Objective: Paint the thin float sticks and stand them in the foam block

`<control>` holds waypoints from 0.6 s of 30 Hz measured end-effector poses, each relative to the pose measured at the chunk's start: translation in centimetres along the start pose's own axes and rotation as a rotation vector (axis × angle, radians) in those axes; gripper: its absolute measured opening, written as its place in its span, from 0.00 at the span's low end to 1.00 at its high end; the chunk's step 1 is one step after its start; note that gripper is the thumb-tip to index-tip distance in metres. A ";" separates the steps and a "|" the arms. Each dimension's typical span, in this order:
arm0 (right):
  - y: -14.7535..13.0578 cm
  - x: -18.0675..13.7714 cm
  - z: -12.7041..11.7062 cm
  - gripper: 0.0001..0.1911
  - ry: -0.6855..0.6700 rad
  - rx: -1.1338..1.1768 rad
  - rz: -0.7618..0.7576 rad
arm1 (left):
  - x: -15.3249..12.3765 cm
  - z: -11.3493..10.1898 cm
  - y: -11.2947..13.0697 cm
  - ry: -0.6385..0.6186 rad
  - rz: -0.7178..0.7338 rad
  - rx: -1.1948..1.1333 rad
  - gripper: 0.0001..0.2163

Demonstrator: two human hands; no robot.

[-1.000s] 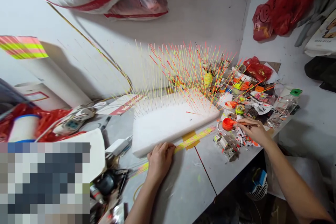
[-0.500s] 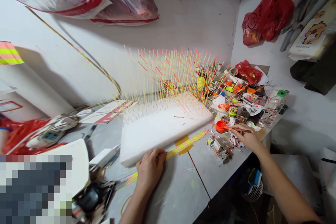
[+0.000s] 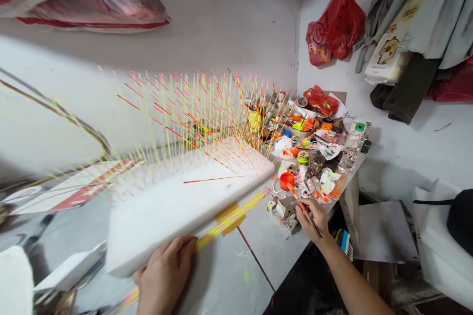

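My right hand (image 3: pixel 314 219) is closed around a paintbrush (image 3: pixel 311 222) with a reddish-brown handle. Its tip points left, just below an orange paint cap (image 3: pixel 287 181) and over a paint-spattered grey block (image 3: pixel 284 214). My left hand (image 3: pixel 166 268) lies at the front edge of a white foam block (image 3: pixel 166 206), thumb and fingers pinched together. Beneath and beside it runs a row of thin yellow-and-orange striped sticks (image 3: pixel 232 216); what the fingertips hold is hidden. Many upright striped sticks (image 3: pixel 207 113) stand in the foam, and one leans out toward the front.
Paint jars (image 3: pixel 303 157), caps and stained papers crowd the table's right end, beside a clear bottle (image 3: pixel 354 140) with a green cap. Bags hang on the walls, including a red one (image 3: pixel 336 29). A white box (image 3: pixel 70 268) lies left of the foam.
My right hand has drawn the paintbrush back from the orange cap, toward the front. My left hand stays by the foam's front edge. The whole view has swung to the right.
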State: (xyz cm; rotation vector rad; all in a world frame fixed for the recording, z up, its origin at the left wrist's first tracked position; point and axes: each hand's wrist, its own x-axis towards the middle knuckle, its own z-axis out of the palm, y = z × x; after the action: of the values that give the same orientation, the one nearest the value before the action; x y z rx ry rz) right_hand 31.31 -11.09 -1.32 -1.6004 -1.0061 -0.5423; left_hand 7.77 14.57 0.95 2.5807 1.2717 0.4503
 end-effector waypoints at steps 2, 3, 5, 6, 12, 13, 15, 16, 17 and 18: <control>0.0 -0.1 0.0 0.07 0.004 -0.007 0.006 | 0.2 0.1 -0.2 -0.002 -0.001 0.002 0.16; 0.0 -0.1 0.0 0.08 0.001 -0.007 0.012 | 0.2 0.1 -0.4 0.006 0.002 -0.002 0.16; 0.0 -0.1 0.0 0.08 -0.007 -0.003 0.028 | 0.2 0.3 -0.6 0.026 0.018 -0.017 0.15; -0.1 -0.2 -0.1 0.08 -0.011 -0.001 0.036 | 0.1 0.3 -0.6 0.041 0.018 -0.024 0.14; -0.3 -0.4 -0.5 0.08 0.022 -0.027 0.051 | -0.4 0.7 -0.4 0.116 0.018 -0.096 0.13; -0.3 -0.4 -0.5 0.09 0.030 -0.032 0.052 | -0.4 0.7 -0.4 0.130 0.019 -0.112 0.12; -0.3 -0.5 -0.5 0.09 0.029 -0.043 0.061 | -0.4 0.5 0.0 0.148 0.012 -0.146 0.11; -0.3 -0.6 -0.6 0.10 0.022 -0.052 0.073 | -0.5 0.2 0.4 0.152 0.017 -0.160 0.10; -0.1 -0.8 -0.7 0.11 0.018 -0.066 0.095 | -0.8 -0.1 0.9 0.162 0.019 -0.171 0.09; 0.1 -1.1 -0.9 0.12 0.014 -0.084 0.122 | -1.2 -0.4 1.5 0.166 0.046 -0.172 0.09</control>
State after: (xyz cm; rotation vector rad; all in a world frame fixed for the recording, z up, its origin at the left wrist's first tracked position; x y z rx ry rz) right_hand 31.01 -12.32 -1.98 -1.7176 -0.8783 -0.5172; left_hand 8.02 12.77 1.64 2.4743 1.1689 0.7615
